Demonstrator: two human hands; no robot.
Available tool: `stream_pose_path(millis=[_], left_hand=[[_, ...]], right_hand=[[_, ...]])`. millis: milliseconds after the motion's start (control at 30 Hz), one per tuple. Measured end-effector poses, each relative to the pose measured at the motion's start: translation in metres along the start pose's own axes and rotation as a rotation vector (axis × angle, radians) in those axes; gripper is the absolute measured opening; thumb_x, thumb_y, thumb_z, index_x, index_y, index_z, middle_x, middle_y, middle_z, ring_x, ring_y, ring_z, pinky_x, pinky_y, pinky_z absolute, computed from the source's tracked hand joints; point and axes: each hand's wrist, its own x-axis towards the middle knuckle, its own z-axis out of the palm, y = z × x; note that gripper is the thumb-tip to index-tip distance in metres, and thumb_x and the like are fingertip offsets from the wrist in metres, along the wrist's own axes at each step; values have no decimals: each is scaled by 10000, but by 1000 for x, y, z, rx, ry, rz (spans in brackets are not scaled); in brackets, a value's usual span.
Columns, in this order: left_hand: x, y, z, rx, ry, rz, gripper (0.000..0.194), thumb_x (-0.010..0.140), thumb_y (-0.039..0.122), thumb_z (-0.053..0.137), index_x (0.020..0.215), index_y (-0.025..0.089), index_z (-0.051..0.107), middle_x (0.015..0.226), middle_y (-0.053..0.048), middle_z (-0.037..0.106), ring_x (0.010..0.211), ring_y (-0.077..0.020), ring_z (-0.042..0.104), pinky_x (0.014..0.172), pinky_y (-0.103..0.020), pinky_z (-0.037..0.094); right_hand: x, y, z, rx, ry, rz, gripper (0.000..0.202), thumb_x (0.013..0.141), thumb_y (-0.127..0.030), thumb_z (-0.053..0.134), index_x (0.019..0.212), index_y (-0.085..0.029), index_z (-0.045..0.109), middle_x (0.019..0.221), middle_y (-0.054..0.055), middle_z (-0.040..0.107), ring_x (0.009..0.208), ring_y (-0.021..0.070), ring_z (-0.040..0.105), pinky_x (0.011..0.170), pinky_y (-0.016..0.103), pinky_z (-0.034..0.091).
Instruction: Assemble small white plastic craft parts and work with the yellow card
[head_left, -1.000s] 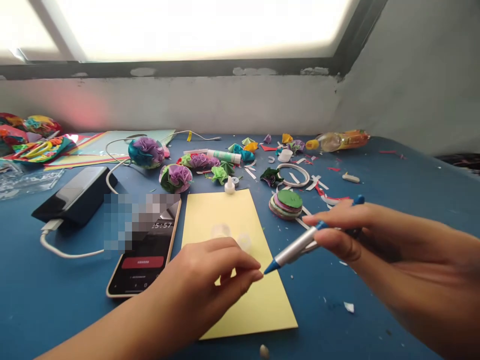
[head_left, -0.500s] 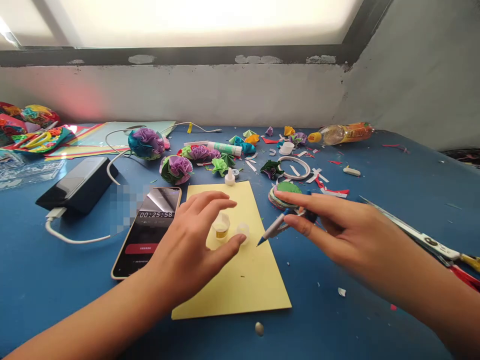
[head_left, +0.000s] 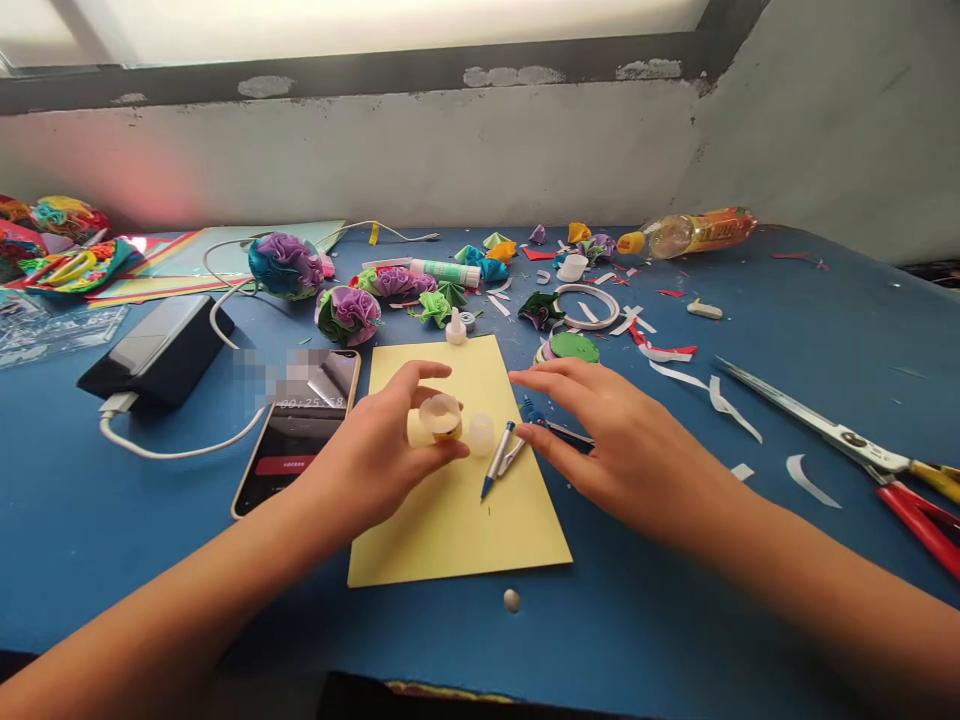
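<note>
My left hand [head_left: 390,430] is curled round a small translucent plastic bottle [head_left: 442,412] with a yellow label. Thumb and fingers sit on either side of it, over a yellow paper sheet [head_left: 457,545]. A small clear plastic cap [head_left: 481,435] rests on the sheet, just right of the bottle. My right hand [head_left: 600,425] hovers with its fingers apart and nothing between them. Close to its fingertips lies a silver and blue drawing compass [head_left: 498,462], its tip on the paper and part of it hidden under the hand. Behind that hand is a stack of round paper discs [head_left: 574,347], green on top.
A phone [head_left: 300,440] and a black power bank [head_left: 157,350] with a white cable lie left. Paper flower balls [head_left: 285,265], a glue stick [head_left: 446,272] and a white nozzle [head_left: 456,327] are behind. Right are scissors [head_left: 855,440], a tape ring [head_left: 589,307] and a bottle [head_left: 697,235].
The compass has shifted left onto the yellow sheet, and my right hand is now apart from it. My left hand has closed in round the small bottle. The camera view has tilted down.
</note>
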Motion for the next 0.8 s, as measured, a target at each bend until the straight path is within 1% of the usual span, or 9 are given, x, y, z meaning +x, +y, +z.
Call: stream_pose_path(millis=[67, 167, 233, 367, 433, 500, 633, 700, 800], left_hand=[[-1, -2, 1, -106, 3, 37, 462, 718, 332, 724, 1069, 220, 446, 973, -56, 675, 924, -226, 637, 828, -396, 466], [-2, -3, 3, -188, 42, 78, 417, 693, 362, 747, 948, 207, 456, 977, -62, 656, 906, -221, 633, 793, -375, 482], [-4, -1, 3, -196, 63, 100, 388, 693, 346, 751, 917, 207, 466, 982, -54, 645, 895, -206, 619, 789, -363, 478], [-6, 5, 1, -159, 72, 168, 323, 707, 310, 745, 905, 213, 509, 996, -22, 632, 931, -179, 586, 804, -324, 454], [-7, 8, 1, -139, 87, 201, 307, 706, 301, 746, 905, 212, 530, 999, -12, 630, 961, -176, 578, 804, -301, 447], [-7, 11, 0, -104, 105, 224, 300, 696, 287, 754, 909, 211, 556, 975, -3, 636, 943, -168, 579, 792, -284, 444], [-9, 13, -1, -53, 113, 276, 268, 711, 227, 732, 944, 210, 603, 965, -7, 648, 920, -165, 581, 801, -277, 447], [-10, 14, 0, -60, 103, 273, 270, 724, 189, 706, 974, 211, 606, 982, -12, 650, 938, -169, 584, 828, -283, 453], [-10, 12, 1, -132, 92, 217, 381, 704, 161, 711, 1047, 221, 558, 1018, -10, 631, 979, -167, 587, 856, -281, 471]], right_hand=[[2, -5, 6, 124, 29, 7, 398, 859, -308, 531, 1212, -123, 543, 1146, 151, 624, 1106, 306, 559, 941, 486, 455], [5, -11, 16, 238, 7, 51, 481, 818, -301, 604, 1257, -153, 475, 1087, 110, 659, 1014, 269, 605, 886, 449, 487], [7, -13, 23, 276, -10, 66, 497, 788, -281, 645, 1245, -183, 476, 1029, 77, 681, 966, 254, 624, 859, 426, 496], [9, -13, 30, 369, -25, 83, 456, 764, -248, 667, 1192, -216, 512, 976, 37, 692, 921, 224, 640, 879, 399, 487], [8, -12, 29, 405, -11, 98, 438, 790, -262, 638, 1202, -219, 496, 995, 42, 680, 922, 209, 637, 863, 380, 498], [7, -12, 25, 464, 43, 123, 434, 816, -291, 611, 1221, -223, 471, 1026, 51, 657, 941, 197, 627, 857, 364, 506], [7, -12, 13, 765, 178, 197, 454, 798, -291, 648, 1213, -252, 467, 1041, 40, 617, 938, 168, 613, 868, 323, 517], [7, -13, 7, 888, 181, 225, 437, 792, -265, 654, 1192, -272, 479, 1010, 28, 613, 911, 160, 615, 827, 299, 539], [7, -14, 0, 981, 152, 251, 402, 801, -245, 637, 1171, -309, 495, 974, 19, 609, 858, 167, 628, 742, 295, 573]])
